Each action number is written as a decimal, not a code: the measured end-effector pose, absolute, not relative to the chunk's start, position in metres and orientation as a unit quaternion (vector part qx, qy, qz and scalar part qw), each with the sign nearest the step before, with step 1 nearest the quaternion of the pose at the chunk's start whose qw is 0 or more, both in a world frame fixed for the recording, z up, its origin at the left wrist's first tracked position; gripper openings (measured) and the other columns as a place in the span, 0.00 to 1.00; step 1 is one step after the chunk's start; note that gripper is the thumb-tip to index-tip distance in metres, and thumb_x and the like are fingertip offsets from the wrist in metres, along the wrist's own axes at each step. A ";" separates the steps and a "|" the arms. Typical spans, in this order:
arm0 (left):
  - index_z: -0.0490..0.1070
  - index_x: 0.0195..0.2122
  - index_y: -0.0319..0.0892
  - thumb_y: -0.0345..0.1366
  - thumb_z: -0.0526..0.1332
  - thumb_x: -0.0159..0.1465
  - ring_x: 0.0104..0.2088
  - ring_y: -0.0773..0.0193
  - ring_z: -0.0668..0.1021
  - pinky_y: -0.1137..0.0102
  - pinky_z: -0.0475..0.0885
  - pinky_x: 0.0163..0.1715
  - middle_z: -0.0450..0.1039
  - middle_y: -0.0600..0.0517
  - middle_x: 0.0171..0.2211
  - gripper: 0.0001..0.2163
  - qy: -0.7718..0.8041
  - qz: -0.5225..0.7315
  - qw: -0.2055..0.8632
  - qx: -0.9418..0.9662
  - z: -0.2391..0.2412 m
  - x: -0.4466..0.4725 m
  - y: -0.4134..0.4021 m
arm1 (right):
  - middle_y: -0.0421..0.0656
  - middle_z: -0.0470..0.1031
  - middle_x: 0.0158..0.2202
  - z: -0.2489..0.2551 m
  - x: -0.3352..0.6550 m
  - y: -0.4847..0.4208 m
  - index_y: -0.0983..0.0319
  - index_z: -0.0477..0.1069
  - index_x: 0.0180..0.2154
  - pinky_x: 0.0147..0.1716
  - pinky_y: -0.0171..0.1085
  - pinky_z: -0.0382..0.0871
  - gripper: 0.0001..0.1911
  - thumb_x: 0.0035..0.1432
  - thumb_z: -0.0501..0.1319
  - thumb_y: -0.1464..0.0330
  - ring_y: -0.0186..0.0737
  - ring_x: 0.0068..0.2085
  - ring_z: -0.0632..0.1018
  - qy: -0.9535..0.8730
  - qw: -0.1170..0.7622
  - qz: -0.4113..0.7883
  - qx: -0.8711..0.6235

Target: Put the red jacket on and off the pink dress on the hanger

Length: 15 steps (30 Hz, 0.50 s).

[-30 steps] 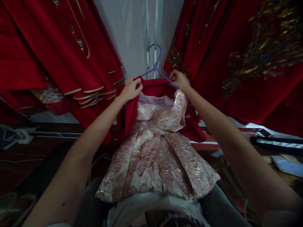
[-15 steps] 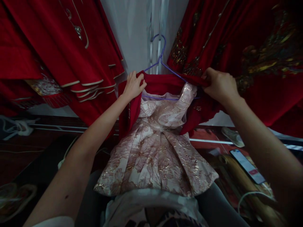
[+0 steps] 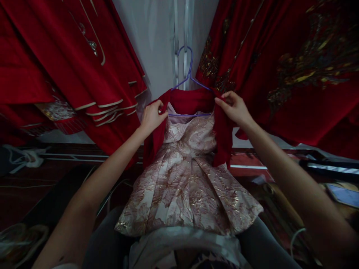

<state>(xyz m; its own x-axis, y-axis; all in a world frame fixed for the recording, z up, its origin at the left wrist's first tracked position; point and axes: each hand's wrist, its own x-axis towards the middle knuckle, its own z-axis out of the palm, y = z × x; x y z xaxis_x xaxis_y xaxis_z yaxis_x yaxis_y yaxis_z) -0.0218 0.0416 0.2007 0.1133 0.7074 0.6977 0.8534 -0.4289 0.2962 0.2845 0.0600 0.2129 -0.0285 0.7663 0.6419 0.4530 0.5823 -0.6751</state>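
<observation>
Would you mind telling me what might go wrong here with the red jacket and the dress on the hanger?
The purple hanger is thin wire, so tugging by the left hand and right hand may tilt it. The red jacket might then slide off. The brocade dress drapes over the lap and could crease.

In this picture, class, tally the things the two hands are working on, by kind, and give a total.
Pink dress: 1
Red jacket: 1
Purple hanger: 1
Total: 3
The left hand and right hand each grip a jacket edge.
</observation>
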 end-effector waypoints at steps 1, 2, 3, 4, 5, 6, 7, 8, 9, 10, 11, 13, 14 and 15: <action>0.68 0.33 0.41 0.35 0.59 0.57 0.33 0.61 0.74 0.67 0.67 0.37 0.71 0.51 0.29 0.05 -0.523 -0.409 0.079 -0.743 0.199 -0.016 0.040 | 0.37 0.66 0.23 0.212 0.273 0.062 0.59 0.61 0.30 0.22 0.32 0.60 0.16 0.50 0.63 0.56 0.32 0.24 0.67 -0.704 0.544 0.172 -0.423; 0.68 0.32 0.41 0.34 0.59 0.57 0.32 0.61 0.74 0.68 0.67 0.36 0.71 0.51 0.28 0.04 -0.514 -0.411 0.070 -0.749 0.197 -0.008 0.039 | 0.36 0.65 0.23 0.211 0.259 0.063 0.59 0.61 0.30 0.22 0.32 0.59 0.17 0.49 0.64 0.56 0.31 0.23 0.67 -0.708 0.539 0.198 -0.411; 0.67 0.32 0.42 0.33 0.59 0.57 0.31 0.62 0.74 0.68 0.67 0.36 0.71 0.52 0.28 0.03 -0.500 -0.409 0.059 -0.761 0.194 0.002 0.038 | 0.36 0.65 0.23 0.209 0.244 0.064 0.59 0.61 0.29 0.21 0.31 0.59 0.17 0.48 0.65 0.56 0.30 0.23 0.66 -0.709 0.542 0.217 -0.396; 0.67 0.32 0.42 0.32 0.59 0.56 0.31 0.62 0.75 0.68 0.67 0.35 0.71 0.51 0.28 0.02 -0.483 -0.407 0.048 -0.773 0.191 0.012 0.036 | 0.36 0.65 0.23 0.207 0.229 0.065 0.59 0.60 0.29 0.21 0.31 0.59 0.17 0.48 0.65 0.56 0.30 0.23 0.66 -0.709 0.546 0.234 -0.379; 0.67 0.32 0.42 0.31 0.59 0.56 0.31 0.61 0.75 0.69 0.67 0.35 0.72 0.51 0.28 0.03 -0.465 -0.401 0.032 -0.788 0.187 0.022 0.035 | 0.36 0.65 0.23 0.204 0.214 0.064 0.60 0.60 0.29 0.22 0.31 0.59 0.17 0.49 0.65 0.56 0.30 0.23 0.66 -0.719 0.537 0.256 -0.360; 0.66 0.32 0.42 0.30 0.59 0.55 0.31 0.61 0.75 0.68 0.67 0.34 0.72 0.50 0.28 0.04 -0.454 -0.399 0.015 -0.796 0.182 0.031 0.033 | 0.36 0.65 0.23 0.201 0.202 0.064 0.60 0.61 0.29 0.22 0.31 0.60 0.17 0.50 0.64 0.56 0.30 0.24 0.66 -0.727 0.530 0.272 -0.342; 0.66 0.33 0.42 0.29 0.59 0.55 0.31 0.60 0.76 0.68 0.68 0.34 0.72 0.49 0.29 0.05 -0.450 -0.403 -0.001 -0.797 0.177 0.037 0.032 | 0.36 0.66 0.24 0.198 0.192 0.063 0.60 0.60 0.29 0.22 0.31 0.60 0.17 0.50 0.64 0.57 0.30 0.24 0.67 -0.730 0.530 0.281 -0.327; 0.66 0.33 0.41 0.28 0.59 0.54 0.31 0.60 0.76 0.68 0.68 0.34 0.72 0.49 0.29 0.06 -0.444 -0.410 -0.019 -0.796 0.172 0.041 0.031 | 0.36 0.66 0.24 0.194 0.186 0.062 0.60 0.61 0.29 0.23 0.31 0.61 0.17 0.50 0.64 0.57 0.30 0.25 0.67 -0.735 0.524 0.294 -0.314; 0.65 0.34 0.41 0.27 0.59 0.54 0.32 0.60 0.76 0.68 0.69 0.34 0.73 0.48 0.30 0.07 -0.439 -0.424 -0.038 -0.792 0.167 0.043 0.030 | 0.36 0.66 0.24 0.192 0.183 0.060 0.60 0.61 0.30 0.23 0.30 0.62 0.17 0.50 0.64 0.57 0.30 0.25 0.67 -0.738 0.518 0.307 -0.305; 0.65 0.35 0.41 0.27 0.59 0.53 0.32 0.61 0.76 0.68 0.69 0.35 0.73 0.49 0.32 0.09 -0.432 -0.442 -0.058 -0.784 0.163 0.043 0.030 | 0.36 0.66 0.25 0.189 0.183 0.058 0.60 0.61 0.30 0.23 0.31 0.62 0.17 0.50 0.64 0.56 0.30 0.25 0.68 -0.739 0.511 0.320 -0.300; 0.64 0.36 0.42 0.26 0.59 0.53 0.33 0.62 0.76 0.68 0.70 0.36 0.73 0.49 0.33 0.10 -0.425 -0.465 -0.078 -0.773 0.159 0.042 0.030 | 0.36 0.66 0.25 0.187 0.185 0.056 0.60 0.61 0.31 0.23 0.31 0.63 0.17 0.49 0.64 0.56 0.30 0.25 0.68 -0.739 0.503 0.336 -0.296; 0.64 0.37 0.42 0.25 0.59 0.53 0.36 0.65 0.77 0.69 0.71 0.40 0.73 0.51 0.35 0.11 -0.416 -0.525 -0.114 -0.734 0.154 0.039 0.032 | 0.37 0.67 0.27 0.186 0.191 0.051 0.60 0.62 0.32 0.25 0.32 0.67 0.18 0.48 0.65 0.56 0.30 0.26 0.70 -0.735 0.492 0.366 -0.288; 0.64 0.37 0.42 0.25 0.59 0.53 0.36 0.66 0.77 0.69 0.71 0.41 0.73 0.51 0.35 0.11 -0.412 -0.554 -0.129 -0.712 0.152 0.038 0.033 | 0.37 0.68 0.28 0.186 0.194 0.048 0.60 0.62 0.33 0.27 0.32 0.69 0.18 0.48 0.66 0.57 0.31 0.28 0.71 -0.732 0.490 0.379 -0.284; 0.65 0.36 0.42 0.25 0.60 0.54 0.37 0.66 0.77 0.69 0.71 0.42 0.74 0.51 0.35 0.10 -0.409 -0.581 -0.143 -0.689 0.150 0.037 0.034 | 0.38 0.69 0.30 0.185 0.197 0.046 0.60 0.63 0.35 0.29 0.33 0.71 0.19 0.47 0.66 0.57 0.32 0.30 0.72 -0.729 0.488 0.392 -0.278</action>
<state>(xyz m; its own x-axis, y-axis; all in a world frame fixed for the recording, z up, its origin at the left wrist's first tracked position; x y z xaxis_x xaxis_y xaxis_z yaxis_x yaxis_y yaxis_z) 0.0372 0.0336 0.1502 -0.0086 0.7294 0.6841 0.3983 -0.6250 0.6714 0.1965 0.0461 0.1853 -0.3693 0.7873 0.4937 0.0225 0.5387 -0.8422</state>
